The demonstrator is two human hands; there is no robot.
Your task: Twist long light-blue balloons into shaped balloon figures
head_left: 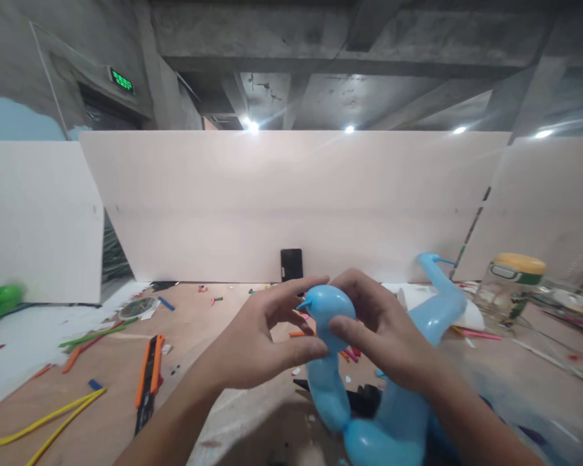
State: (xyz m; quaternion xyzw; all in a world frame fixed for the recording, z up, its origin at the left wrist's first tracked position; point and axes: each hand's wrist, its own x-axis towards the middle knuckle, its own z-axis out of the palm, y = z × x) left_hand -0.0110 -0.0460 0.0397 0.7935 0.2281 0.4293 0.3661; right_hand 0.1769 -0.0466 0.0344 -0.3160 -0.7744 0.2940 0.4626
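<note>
A long light-blue balloon (326, 388), twisted into segments, rises from the bottom of the view to a bent, rounded end with a small knot. My left hand (257, 336) grips that upper part from the left, thumb pressed to its side. From the right, my right hand (383, 323) holds the same rounded end between thumb and curled fingers. Behind my right wrist, more of the blue balloon extends up to the right and ends in a thin uninflated tip. A black tool lies on the table behind the lower segments, partly hidden.
An orange and black cutter (149, 378) and yellow uninflated balloons (43, 424) lie at left on the table (228, 421). A black device (291, 264) leans against the white board (291, 194). A yellow-lidded jar (510, 285) stands right; green balloons (0, 301) are far left.
</note>
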